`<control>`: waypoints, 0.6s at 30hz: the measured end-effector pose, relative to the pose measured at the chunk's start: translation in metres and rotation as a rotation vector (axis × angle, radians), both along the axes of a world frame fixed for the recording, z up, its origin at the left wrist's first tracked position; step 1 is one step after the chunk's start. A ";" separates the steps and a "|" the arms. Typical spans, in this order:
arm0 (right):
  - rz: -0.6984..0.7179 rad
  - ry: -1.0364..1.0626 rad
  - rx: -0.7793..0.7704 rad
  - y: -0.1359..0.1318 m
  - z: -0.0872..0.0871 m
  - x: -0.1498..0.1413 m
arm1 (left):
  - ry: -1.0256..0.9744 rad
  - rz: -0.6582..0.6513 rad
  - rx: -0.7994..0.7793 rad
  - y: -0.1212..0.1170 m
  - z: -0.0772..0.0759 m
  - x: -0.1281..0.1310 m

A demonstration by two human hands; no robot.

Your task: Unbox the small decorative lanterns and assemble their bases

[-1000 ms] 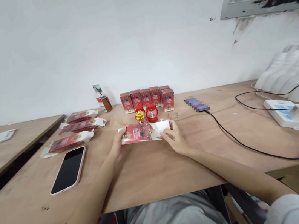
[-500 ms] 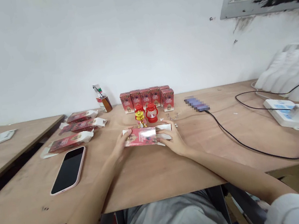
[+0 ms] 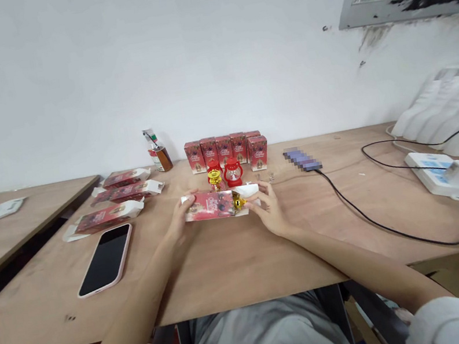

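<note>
A red printed cardboard box (image 3: 211, 205) lies sideways between my hands, above the table. My left hand (image 3: 178, 214) is closed around its left end. From the open right end a small gold lantern (image 3: 238, 201) partly shows, next to a white flap. My right hand (image 3: 271, 209) grips this open end, fingers at the flap and thumb close to the lantern. Just behind the box stand another gold lantern (image 3: 215, 180) and a red lantern (image 3: 234, 172); a second red one is partly hidden behind them.
Several upright red boxes (image 3: 225, 150) line the wall. Opened boxes (image 3: 109, 215) lie at left near a phone (image 3: 106, 260) and a bottle (image 3: 159, 155). To the right are a blurred purple phone (image 3: 303, 161), its black cable (image 3: 379, 223), a power strip (image 3: 447, 173) and white packages (image 3: 439, 107).
The gold lantern now shows at the box's open end, where my right fingers were inside before. The box has shifted slightly left and up.
</note>
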State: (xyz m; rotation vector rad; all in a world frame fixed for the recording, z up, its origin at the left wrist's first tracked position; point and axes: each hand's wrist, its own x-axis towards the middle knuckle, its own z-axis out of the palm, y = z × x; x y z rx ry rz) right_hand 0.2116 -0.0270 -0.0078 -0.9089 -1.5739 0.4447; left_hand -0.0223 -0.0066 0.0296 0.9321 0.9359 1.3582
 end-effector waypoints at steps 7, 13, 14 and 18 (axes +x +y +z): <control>0.039 0.319 -0.042 0.012 0.001 0.004 | -0.089 0.081 0.022 0.005 0.009 -0.014; 0.067 0.689 -0.132 0.022 0.000 0.009 | -0.209 0.281 0.049 0.012 0.012 -0.023; 0.068 0.708 -0.143 0.023 0.000 0.010 | -0.254 0.330 0.033 0.013 0.014 -0.025; 0.059 0.624 -0.139 0.024 -0.001 0.013 | -0.394 0.393 -0.044 0.012 0.021 -0.031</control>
